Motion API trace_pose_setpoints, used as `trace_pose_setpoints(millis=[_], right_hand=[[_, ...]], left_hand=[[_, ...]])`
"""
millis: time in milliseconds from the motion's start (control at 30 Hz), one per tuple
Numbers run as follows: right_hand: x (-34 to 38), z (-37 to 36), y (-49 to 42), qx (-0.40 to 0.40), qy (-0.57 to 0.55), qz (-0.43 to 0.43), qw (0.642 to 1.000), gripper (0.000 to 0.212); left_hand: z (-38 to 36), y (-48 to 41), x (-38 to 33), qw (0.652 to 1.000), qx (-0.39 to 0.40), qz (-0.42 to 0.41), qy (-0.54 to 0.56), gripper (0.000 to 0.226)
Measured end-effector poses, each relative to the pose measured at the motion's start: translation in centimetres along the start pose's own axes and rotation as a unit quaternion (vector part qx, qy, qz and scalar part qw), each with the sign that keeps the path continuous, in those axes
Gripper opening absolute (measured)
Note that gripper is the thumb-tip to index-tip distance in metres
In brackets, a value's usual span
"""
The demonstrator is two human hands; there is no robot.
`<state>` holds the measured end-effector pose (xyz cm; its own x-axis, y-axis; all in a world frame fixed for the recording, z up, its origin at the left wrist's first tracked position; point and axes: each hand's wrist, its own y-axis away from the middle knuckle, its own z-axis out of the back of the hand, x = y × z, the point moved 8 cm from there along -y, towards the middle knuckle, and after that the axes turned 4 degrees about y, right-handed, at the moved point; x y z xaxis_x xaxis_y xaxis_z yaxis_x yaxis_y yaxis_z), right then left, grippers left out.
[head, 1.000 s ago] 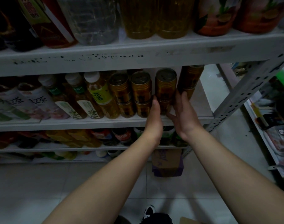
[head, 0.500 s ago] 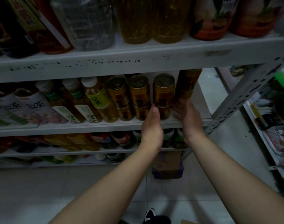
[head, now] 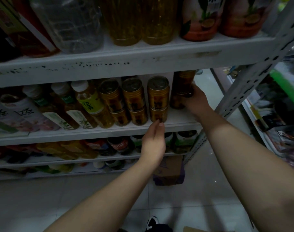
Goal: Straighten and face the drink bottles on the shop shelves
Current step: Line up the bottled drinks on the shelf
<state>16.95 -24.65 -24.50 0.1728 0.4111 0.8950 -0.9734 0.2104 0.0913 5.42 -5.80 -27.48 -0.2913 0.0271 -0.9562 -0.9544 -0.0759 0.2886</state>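
Fingers [head: 156, 129] of both my hands are working at the right end of the middle shelf [head: 92, 132]. Starting from the left, the tea bottles [head: 86, 106] are leaning in a tilted row, just beside the gold cans [head: 134, 101], which are standing in three stacks, two high. My left hand [head: 153, 144] is reaching up with straight fingers, holding nothing, the tips just touching the foot of the rightmost stack near the shelf's front lip. If I am pushing too hard there, I am risking sliding the bottom can out and toppling the top one into its neighbours or off onto the floor [head: 76, 195]. Further right, my right hand [head: 195, 101] is curling round the lower part of the tall dark bottle [head: 182, 87] (or can, the gloom is not letting me tell), which is standing apart from the stacks. Gripping so low, I am risking tipping it against that stack while turning it to face front.
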Motion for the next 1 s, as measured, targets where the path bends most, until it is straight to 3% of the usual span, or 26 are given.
trace_pose_setpoints(millis=[300,533,733,1000], right_hand=[[-0.3,0.6,3.5,-0.082,0.008,0.028,0.996,0.069],[-0.2,0.3,6.0,-0.119,-0.016,0.038,0.992,0.059],[0.1,0.7,5.6,-0.068,-0.024,0.033,0.997,0.069],[0.1,1.2,4.7,-0.022,-0.004,0.033,0.999,0.067]], left_hand=[[1.3,-0.5,-0.3,1.000,-0.012,0.001,-0.017,0.043],[1.8,-0.7,0.3,1.000,-0.022,0.002,-0.022,0.047],[2.6,-0.8,1.0,1.000,-0.017,0.004,-0.015,0.048],[6.0,-1.0,3.3,0.998,-0.062,0.008,-0.009,0.037]])
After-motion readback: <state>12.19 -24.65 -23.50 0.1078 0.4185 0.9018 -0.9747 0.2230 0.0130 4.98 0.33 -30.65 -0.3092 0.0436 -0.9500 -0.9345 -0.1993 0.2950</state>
